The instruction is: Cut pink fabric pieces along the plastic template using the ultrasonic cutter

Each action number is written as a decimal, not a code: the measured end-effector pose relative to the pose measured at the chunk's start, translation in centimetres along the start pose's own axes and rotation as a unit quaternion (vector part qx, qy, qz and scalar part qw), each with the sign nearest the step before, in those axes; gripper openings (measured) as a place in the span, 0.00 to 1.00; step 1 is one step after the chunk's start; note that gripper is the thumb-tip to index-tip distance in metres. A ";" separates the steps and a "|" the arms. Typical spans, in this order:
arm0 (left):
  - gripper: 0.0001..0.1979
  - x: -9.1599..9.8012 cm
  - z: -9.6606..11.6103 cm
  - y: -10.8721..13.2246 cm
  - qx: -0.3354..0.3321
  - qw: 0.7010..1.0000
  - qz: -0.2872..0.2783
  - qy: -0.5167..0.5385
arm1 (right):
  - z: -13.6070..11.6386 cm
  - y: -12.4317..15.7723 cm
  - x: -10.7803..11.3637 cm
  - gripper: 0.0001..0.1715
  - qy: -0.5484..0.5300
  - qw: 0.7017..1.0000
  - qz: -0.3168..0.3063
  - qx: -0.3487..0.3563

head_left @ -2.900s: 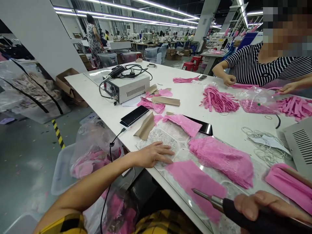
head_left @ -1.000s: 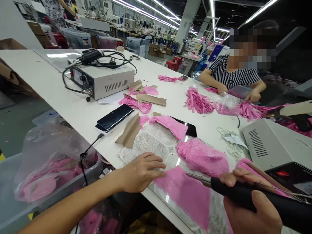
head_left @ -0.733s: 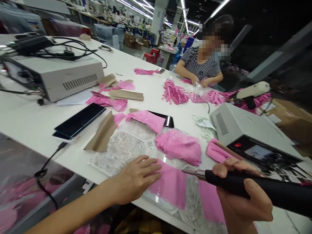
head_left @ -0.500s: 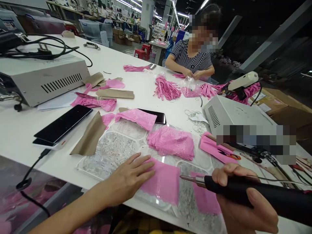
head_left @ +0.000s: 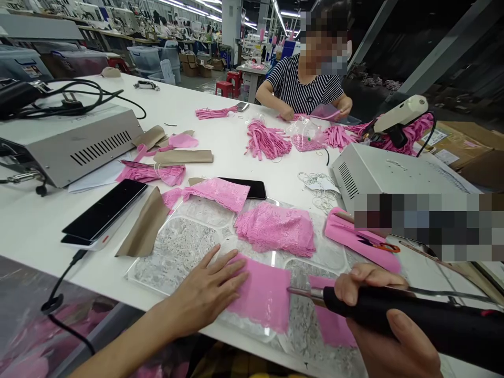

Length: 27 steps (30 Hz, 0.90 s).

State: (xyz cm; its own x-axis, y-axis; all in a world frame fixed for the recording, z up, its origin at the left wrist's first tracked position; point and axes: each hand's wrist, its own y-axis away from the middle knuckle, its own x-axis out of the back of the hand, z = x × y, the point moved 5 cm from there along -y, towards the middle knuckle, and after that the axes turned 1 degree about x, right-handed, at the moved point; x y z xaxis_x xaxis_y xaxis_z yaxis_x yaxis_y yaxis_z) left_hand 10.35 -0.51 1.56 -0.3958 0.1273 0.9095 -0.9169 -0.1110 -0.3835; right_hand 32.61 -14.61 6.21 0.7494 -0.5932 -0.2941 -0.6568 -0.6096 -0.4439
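My left hand (head_left: 207, 291) lies flat with fingers spread, pressing the left edge of a pink lace piece (head_left: 265, 294) onto a clear glass plate (head_left: 177, 252). My right hand (head_left: 388, 336) grips a black-handled cutting tool (head_left: 394, 315); its metal tip (head_left: 299, 291) sits at the lace's right edge. A second pink lace piece (head_left: 331, 325) lies under the tool. A stack of pink lace (head_left: 277, 228) rests just beyond.
Two grey control boxes (head_left: 66, 144) (head_left: 394, 178), two phones (head_left: 104, 210) (head_left: 248, 188), brown paper strips (head_left: 145, 226) and pink strap bundles (head_left: 265, 139) lie on the white table (head_left: 35, 226). A person in a striped shirt (head_left: 305, 86) works opposite.
My head turned right and down, swinging the view away from the floor and bin. My left hand slid onto the pink lace, and the tool tip came down to its right edge.
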 end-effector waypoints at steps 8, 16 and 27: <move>0.17 0.1 0.6 -0.5 -0.010 1.000 -0.009 -0.002 | -0.3 -0.4 0.0 0.13 -0.008 1.000 0.010 0.003; 0.14 -1.2 4.6 -4.2 0.005 0.997 0.069 0.041 | 0.0 -0.7 0.7 0.13 -0.003 0.998 0.057 0.028; 0.16 -3.8 5.2 -4.9 0.007 0.999 0.026 0.022 | 0.9 -0.7 1.1 0.12 -0.026 0.998 0.055 0.031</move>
State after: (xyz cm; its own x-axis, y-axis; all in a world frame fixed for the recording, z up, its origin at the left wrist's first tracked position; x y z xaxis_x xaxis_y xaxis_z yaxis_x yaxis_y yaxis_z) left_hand 16.59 -5.60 0.86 -0.4457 0.1635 0.8801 -0.8940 -0.1318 -0.4282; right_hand 33.96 -14.41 5.41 0.6774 -0.6262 -0.3859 -0.7300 -0.5082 -0.4569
